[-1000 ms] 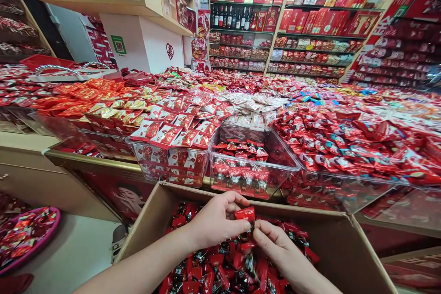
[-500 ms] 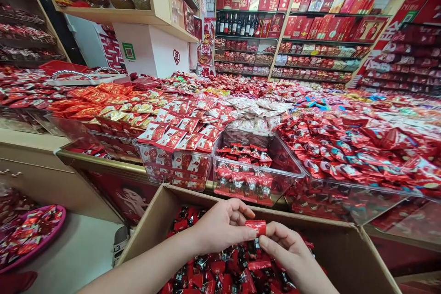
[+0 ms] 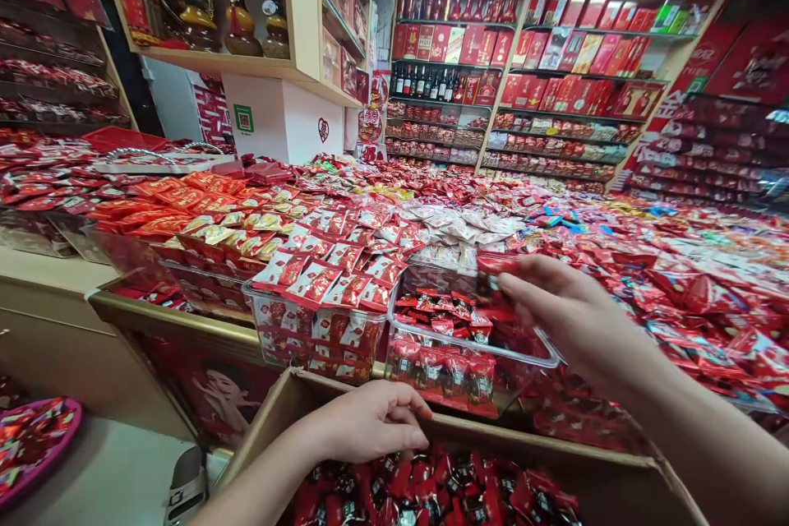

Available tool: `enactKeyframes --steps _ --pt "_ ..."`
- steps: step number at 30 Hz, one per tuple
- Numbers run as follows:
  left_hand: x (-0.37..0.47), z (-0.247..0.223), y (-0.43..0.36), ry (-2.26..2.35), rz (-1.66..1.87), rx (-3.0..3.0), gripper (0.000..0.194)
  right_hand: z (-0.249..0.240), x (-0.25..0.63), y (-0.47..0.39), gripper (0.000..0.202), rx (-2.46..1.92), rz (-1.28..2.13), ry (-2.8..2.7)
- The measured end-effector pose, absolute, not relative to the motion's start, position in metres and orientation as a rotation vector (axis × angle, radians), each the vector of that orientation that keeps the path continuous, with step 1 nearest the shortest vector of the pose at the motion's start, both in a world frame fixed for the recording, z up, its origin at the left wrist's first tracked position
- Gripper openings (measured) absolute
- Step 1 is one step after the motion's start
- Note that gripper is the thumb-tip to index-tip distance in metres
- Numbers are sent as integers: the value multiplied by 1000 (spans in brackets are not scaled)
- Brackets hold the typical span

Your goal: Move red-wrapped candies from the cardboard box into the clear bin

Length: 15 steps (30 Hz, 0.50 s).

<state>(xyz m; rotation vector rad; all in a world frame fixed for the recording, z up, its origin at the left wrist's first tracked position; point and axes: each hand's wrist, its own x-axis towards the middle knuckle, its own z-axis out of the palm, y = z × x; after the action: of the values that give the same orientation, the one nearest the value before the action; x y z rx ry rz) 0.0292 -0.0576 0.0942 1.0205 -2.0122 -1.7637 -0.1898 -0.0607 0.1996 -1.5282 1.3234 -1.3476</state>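
My right hand (image 3: 573,312) is over the clear plastic bin (image 3: 523,357), its thumb and fingers pinching a red wrapped candy (image 3: 496,263) near the bin's back edge. The bin holds rows of red and black candies (image 3: 444,374) of a similar look, stacked lower at the back. My left hand (image 3: 370,423) hovers over the cardboard box (image 3: 542,431), fingers loosely curled and the thumb apart from them, with nothing visible between. Below it, many loose red and black wrapped candies (image 3: 444,485) fill the box.
A full bin of red and white packets (image 3: 320,320) adjoins on the left. Heaped red packets (image 3: 690,296) lie to the right, white packets (image 3: 468,226) behind. A pink basin (image 3: 37,448) and a sandal (image 3: 186,481) are on the floor. Shelves (image 3: 505,99) line the back.
My right hand has moved up and forward from the cardboard box to the plastic bin, carrying the candy. My left hand stays over the box, now apart from the right. The view has tilted up.
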Motion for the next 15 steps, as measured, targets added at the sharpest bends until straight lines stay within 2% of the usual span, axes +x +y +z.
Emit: enactKeyframes --steps 2,8,15 --pt "30 87 -63 -1934 -1852 997 28 197 -178 -102 11 -1460 -1155 1411" --pt "28 81 -63 -1854 -1854 989 22 161 -141 -183 25 -1331 -714 1647" --pt "24 76 -62 -1834 -1808 1032 24 145 -118 -204 18 -1308 -567 1713"
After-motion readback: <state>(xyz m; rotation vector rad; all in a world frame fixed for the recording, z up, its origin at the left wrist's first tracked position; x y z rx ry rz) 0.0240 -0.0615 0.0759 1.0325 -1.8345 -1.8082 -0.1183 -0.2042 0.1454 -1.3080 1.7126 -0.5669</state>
